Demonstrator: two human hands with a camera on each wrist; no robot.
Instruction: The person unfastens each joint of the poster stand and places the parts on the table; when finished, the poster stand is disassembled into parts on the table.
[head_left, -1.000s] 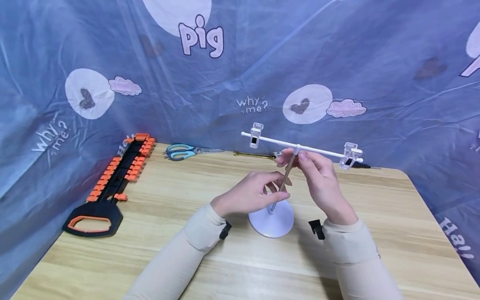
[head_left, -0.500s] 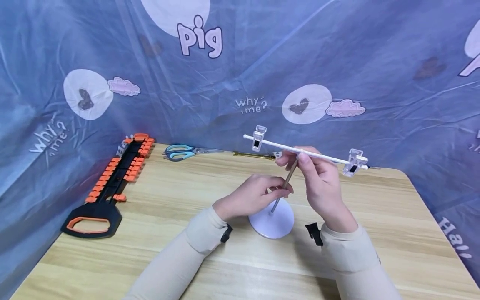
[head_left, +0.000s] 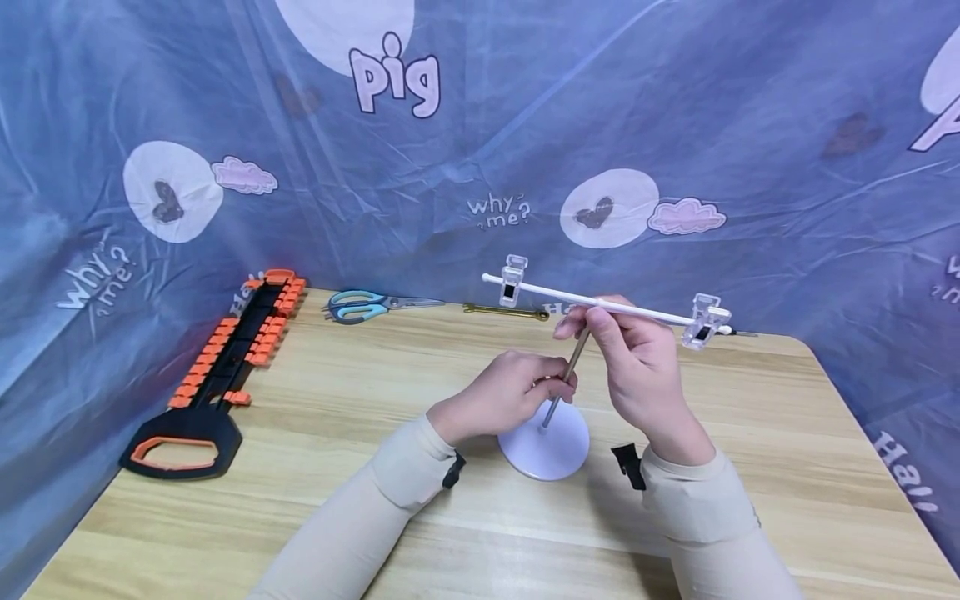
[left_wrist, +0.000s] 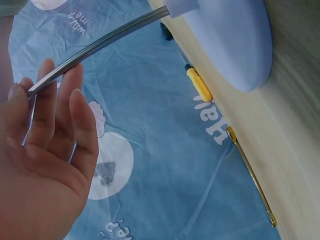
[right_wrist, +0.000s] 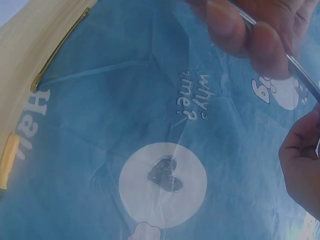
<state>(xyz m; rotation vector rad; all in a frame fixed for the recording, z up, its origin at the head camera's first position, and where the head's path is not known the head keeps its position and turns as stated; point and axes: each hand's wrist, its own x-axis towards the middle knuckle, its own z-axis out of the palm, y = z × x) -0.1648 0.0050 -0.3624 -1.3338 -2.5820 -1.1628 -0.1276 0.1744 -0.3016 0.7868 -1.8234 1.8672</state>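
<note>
A small display stand has a round white base (head_left: pixel 562 454), a thin metal rod (head_left: pixel 576 358) leaning right, and a white crossbar (head_left: pixel 555 294). Clear clips (head_left: pixel 513 279) sit near both crossbar ends. My left hand (head_left: pixel 506 387) pinches the rod partway up, above the base; its thumb and fingertips meet the metal in the left wrist view. My right hand (head_left: pixel 648 387) holds the stand's top, thumb in front of the rod-crossbar joint, which it hides. In the right wrist view, the rod (right_wrist: pixel 306 77) runs between both hands.
On the wooden table (head_left: pixel 322 525), a black rack with orange clips (head_left: pixel 240 342) lies at left. Scissors (head_left: pixel 360 306) and a golden wrench (head_left: pixel 506 312) lie along the back edge, and a yellow-handled screwdriver (left_wrist: pixel 199 84) shows in the left wrist view. Blue printed cloth (head_left: pixel 480 150) hangs behind.
The crossbar has come down slightly, and my right thumb has shifted from below the joint to over it. My left fingertips have closed nearer together on the rod.
</note>
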